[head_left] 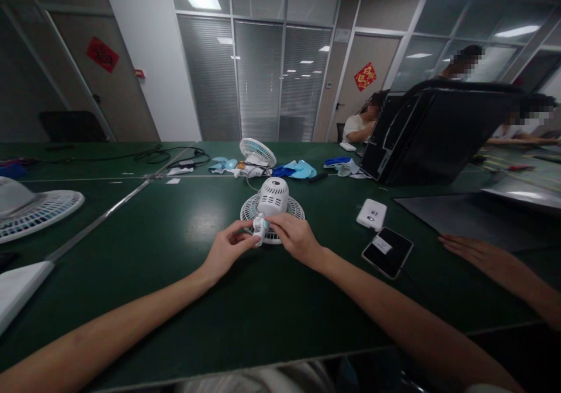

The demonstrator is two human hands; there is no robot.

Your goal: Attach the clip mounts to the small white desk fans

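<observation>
A small white plastic desk fan (pixel 272 209) lies face-down on the dark green bench (pixel 175 253), its round slatted grille flat against the surface and its vented motor housing pointing up. At the near edge of the housing sits a small white-and-pale-blue fitting (pixel 260 228), and both hands meet on it.

The likely trouble here is the small fitting: it is gripped only by fingertips, so a twist or pull off-axis could let it slip out and skitter across the bench, or strain the thin plastic where it joins the housing. The fan rests only on its grille, so a sideways push could also slide or tip it.

The left hand (pixel 225 251) has its fingers curled in, thumb and forefinger pinched on the near-left side of the fitting. The right hand (pixel 295 236) is likewise closed around it from the right, fingertips touching the fitting and the housing just behind.

Right of the fan lie a white rectangular power bank (pixel 371 214) and a black smartphone (pixel 388 251); further right another person's hand (pixel 471 251) rests flat on the bench. Behind the fan stands a second white fan (pixel 258 155) among pale blue parts. Far left of the fan lies a large white grille (pixel 37 209).
</observation>
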